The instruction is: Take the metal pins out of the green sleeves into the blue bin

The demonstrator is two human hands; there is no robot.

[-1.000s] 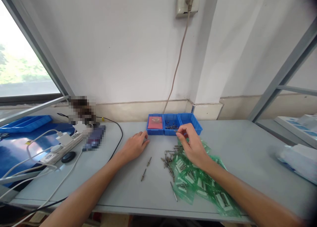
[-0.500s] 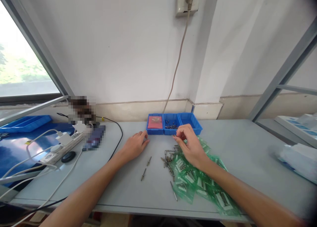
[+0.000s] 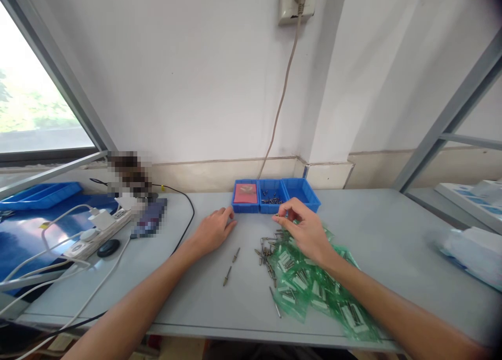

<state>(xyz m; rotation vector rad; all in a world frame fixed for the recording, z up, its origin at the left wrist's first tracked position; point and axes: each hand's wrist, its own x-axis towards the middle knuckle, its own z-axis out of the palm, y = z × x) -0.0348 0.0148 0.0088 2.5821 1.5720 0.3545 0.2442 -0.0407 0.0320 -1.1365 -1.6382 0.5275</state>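
My right hand (image 3: 301,226) pinches a small brassy metal part (image 3: 277,215) between thumb and forefinger, just in front of the middle blue bin (image 3: 270,209). Below that hand lie green plastic bags (image 3: 306,297) with metal pins inside, and a loose pile of metal pins (image 3: 268,260) beside them. My left hand (image 3: 215,228) rests on the table with loosely bent, parted fingers, holding nothing, its fingertips by the left blue bin (image 3: 245,209). Two pins, one farther back (image 3: 236,255) and one nearer (image 3: 227,276), lie apart between my forearms.
The left bin holds a pink-red piece (image 3: 246,193); small metal parts lie in the middle one. A right blue bin (image 3: 304,190) adjoins them. At left are a power strip (image 3: 84,245), cables and a black round object (image 3: 108,248). Plastic-wrapped material (image 3: 470,252) sits at far right.
My right hand has turned slightly, and the part at its fingertips has shifted a little. My left hand and the things on the table have stayed put.
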